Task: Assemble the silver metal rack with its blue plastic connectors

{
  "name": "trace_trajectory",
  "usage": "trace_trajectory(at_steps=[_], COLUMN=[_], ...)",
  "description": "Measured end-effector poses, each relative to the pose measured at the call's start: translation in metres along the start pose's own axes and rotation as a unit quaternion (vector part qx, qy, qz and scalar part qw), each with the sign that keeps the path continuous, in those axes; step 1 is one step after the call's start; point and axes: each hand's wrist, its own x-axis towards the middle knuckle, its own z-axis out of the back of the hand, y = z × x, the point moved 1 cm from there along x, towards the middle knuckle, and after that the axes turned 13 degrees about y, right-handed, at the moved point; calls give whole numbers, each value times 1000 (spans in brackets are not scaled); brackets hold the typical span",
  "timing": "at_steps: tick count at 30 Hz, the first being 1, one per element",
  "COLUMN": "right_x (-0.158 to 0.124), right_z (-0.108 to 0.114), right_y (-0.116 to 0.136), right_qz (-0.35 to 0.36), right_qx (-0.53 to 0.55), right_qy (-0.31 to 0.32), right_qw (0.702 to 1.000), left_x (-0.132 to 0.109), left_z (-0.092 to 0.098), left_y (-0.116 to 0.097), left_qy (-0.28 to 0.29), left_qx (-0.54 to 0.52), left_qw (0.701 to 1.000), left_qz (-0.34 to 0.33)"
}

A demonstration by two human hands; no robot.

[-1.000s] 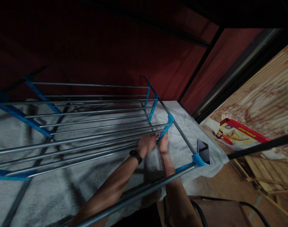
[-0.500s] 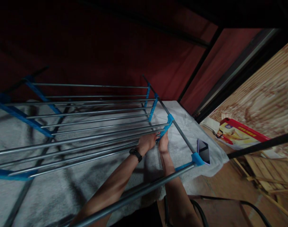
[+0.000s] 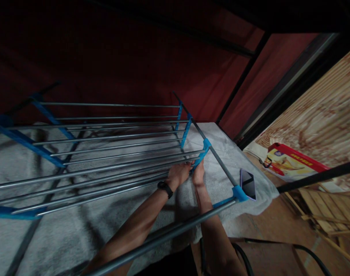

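A rack of grey metal rods [image 3: 114, 167] with blue plastic brackets stands on a grey-white cloth [image 3: 112, 226]. My left hand [image 3: 179, 173], a black band at its wrist, is closed on the right end of a lower rod, where it meets a blue bracket [image 3: 203, 153]. On the other side of that joint, my right hand [image 3: 198, 174] is closed around the bracket's lower part. The fingertips of both hands are partly hidden by the bracket and rods. A thicker front rod [image 3: 169, 237] passes over both forearms to a blue corner piece [image 3: 239, 193].
A phone [image 3: 247, 184] lies on the cloth beside the corner piece. Beyond the cloth's right edge are a red and yellow box [image 3: 292, 161] and wooden slats [image 3: 327, 211] on the floor. Dark posts and a dark red sheet [image 3: 129, 57] enclose the back.
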Motion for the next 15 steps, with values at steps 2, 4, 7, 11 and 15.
trace_trajectory(at_steps=[2, 4, 7, 11, 15], right_x=[1, 1, 3, 3, 3], right_z=[-1, 0, 1, 1, 1], right_y=[0, -1, -1, -4, -7], right_qz=[-9, -13, -9, -3, 2], right_qx=[7, 8, 5, 5, 5], right_qy=[-3, -3, 3, 2, 5], right_qw=[1000, 1000, 1000, 1000, 1000], left_x=[0, 0, -1, -1, 0], left_z=[0, 0, 3, 7, 9], left_y=[0, -1, -2, -3, -2], left_qy=[1, 2, 11, 35, 33], left_qx=[5, 9, 3, -13, -35], left_qw=[1000, 1000, 1000, 999, 999], left_qz=[3, 7, 11, 16, 20])
